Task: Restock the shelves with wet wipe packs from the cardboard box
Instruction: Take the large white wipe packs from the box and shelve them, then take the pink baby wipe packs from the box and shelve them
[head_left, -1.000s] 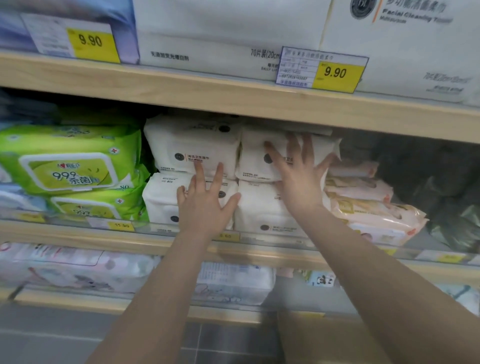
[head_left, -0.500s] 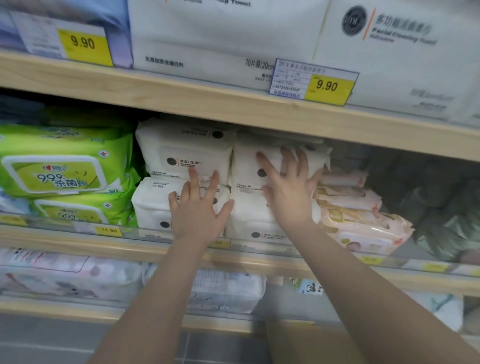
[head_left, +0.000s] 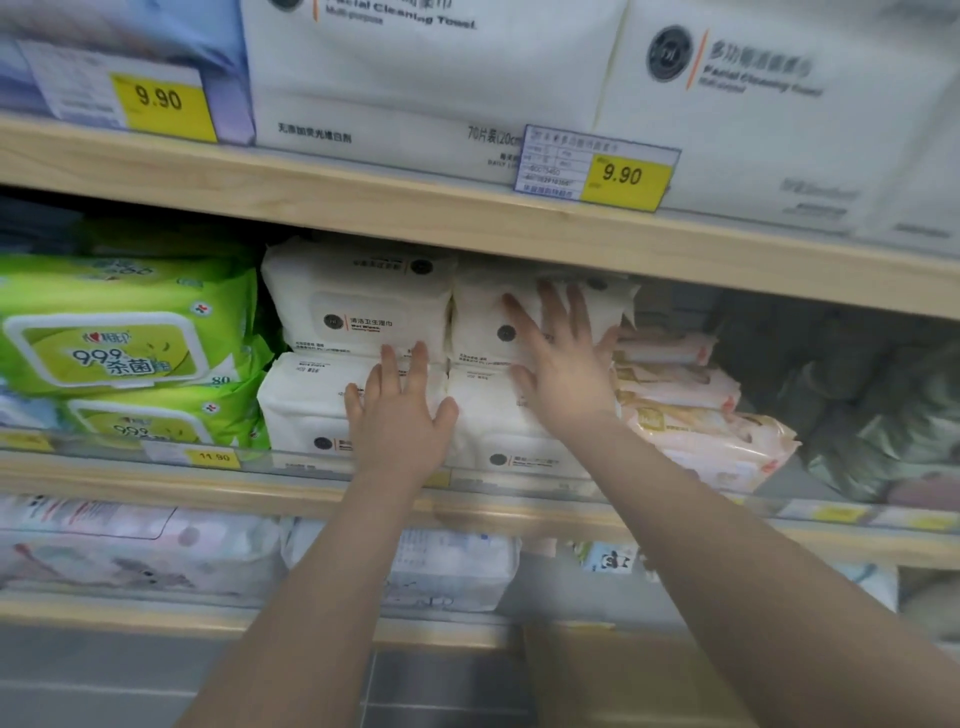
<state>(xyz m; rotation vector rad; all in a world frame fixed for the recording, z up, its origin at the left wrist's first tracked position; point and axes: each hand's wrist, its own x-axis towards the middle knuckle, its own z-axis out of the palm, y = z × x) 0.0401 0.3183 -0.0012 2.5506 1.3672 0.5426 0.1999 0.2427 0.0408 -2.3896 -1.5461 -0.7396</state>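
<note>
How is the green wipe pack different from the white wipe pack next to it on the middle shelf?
The upper green wipe pack is bright green with a white-framed lid; the upper-left white wipe pack is plain white with a small dark round logo. No hand touches the green pack, while the left hand has fingertips on the white one. Both are soft packs stacked on another pack of their kind.

Light wooden shelving (head_left: 467, 218) was observed in stacked tiers, fitted with yellow price labels (head_left: 623, 176). Grey tiled flooring (head_left: 441, 691) was noted below.

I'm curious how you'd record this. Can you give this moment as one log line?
step: pressing white packs into shelf | left hand: flat on lower pack | right hand: flat on upper pack | box: unseen
</note>
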